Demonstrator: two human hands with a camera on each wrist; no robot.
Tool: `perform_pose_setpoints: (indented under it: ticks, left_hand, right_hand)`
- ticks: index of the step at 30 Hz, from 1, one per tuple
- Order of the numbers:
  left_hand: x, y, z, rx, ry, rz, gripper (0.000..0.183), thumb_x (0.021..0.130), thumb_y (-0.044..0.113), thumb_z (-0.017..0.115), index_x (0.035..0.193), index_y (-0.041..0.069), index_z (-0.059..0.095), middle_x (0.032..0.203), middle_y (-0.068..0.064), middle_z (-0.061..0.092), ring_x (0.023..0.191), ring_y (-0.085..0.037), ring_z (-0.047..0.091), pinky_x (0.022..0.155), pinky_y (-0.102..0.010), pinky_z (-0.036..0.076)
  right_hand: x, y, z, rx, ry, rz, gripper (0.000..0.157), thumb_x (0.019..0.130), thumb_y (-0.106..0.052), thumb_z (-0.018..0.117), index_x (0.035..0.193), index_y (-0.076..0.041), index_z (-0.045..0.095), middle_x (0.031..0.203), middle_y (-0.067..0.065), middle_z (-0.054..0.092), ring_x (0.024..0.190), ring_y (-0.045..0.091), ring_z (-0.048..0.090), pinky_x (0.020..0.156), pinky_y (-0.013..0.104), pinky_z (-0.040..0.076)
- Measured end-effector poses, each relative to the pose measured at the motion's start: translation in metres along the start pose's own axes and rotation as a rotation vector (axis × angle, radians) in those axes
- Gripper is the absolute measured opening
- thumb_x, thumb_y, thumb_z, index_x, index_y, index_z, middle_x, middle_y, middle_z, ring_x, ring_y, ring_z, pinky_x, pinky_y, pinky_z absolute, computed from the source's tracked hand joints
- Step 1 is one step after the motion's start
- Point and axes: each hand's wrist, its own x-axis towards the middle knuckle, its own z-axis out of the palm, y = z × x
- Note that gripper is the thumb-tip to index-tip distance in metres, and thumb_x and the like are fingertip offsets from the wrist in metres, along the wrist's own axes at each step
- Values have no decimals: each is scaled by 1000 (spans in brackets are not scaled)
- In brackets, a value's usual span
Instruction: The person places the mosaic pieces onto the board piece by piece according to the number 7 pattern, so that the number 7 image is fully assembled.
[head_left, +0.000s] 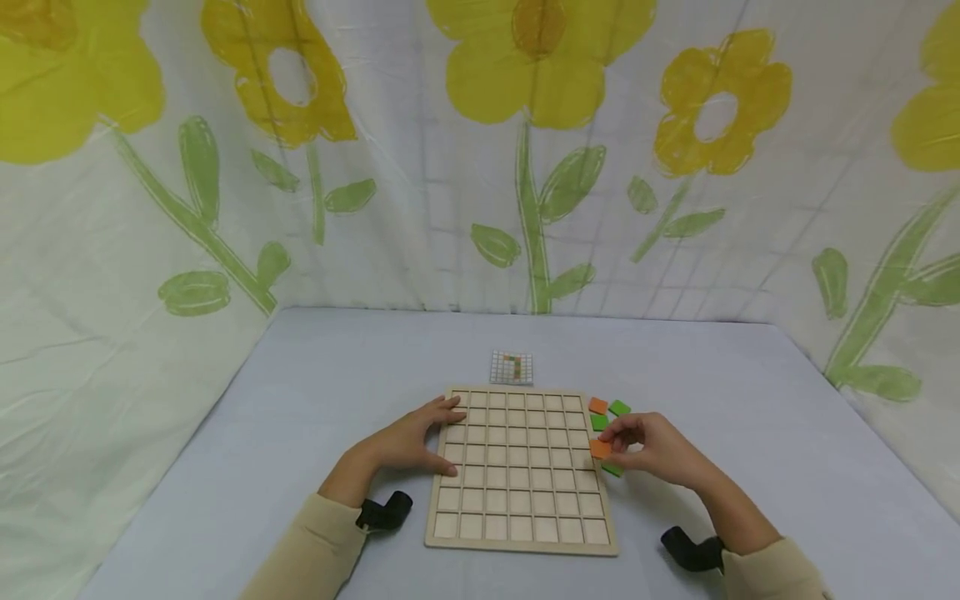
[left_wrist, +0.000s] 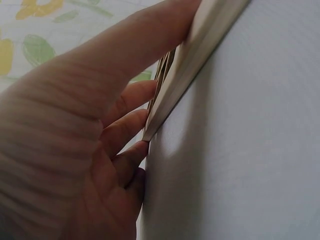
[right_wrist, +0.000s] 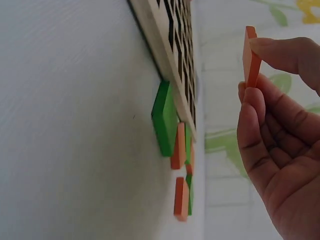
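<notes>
In the head view a wooden grid board (head_left: 497,457) lies flat on the table, its square cells bare. My left hand (head_left: 408,435) rests at the board's left edge, thumb and fingers spread along the frame; the left wrist view shows the thumb (left_wrist: 145,37) against that edge. Beside the right edge, my right hand (head_left: 660,450) pinches an orange square tile (right_wrist: 251,62) between thumb and fingers, held up off the table. Below it lie loose tiles: a green tile (head_left: 612,469) near the hand, another green tile (head_left: 600,422) and an orange tile (head_left: 597,406) farther back.
A small card (head_left: 512,367) with a printed grid and some orange and green squares lies just behind the board. One more green tile (head_left: 619,407) is at the back right of the loose group. A flowered cloth (head_left: 405,208) hangs behind the pale table (head_left: 360,350).
</notes>
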Motion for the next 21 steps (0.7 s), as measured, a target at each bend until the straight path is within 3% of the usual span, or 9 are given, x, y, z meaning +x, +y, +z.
perform_pose_setpoints:
  ticks: [21]
  left_hand:
    - [1,0,1,8,2,5,81,69,35,82,138,14,46,156,-3,21,145,-30,9,114,-54,17]
  right_hand:
    - [81,-32,34,62,-42,-111,19,82,-9,70,98,0,66,90,11,66,75,6,59,71,26,53]
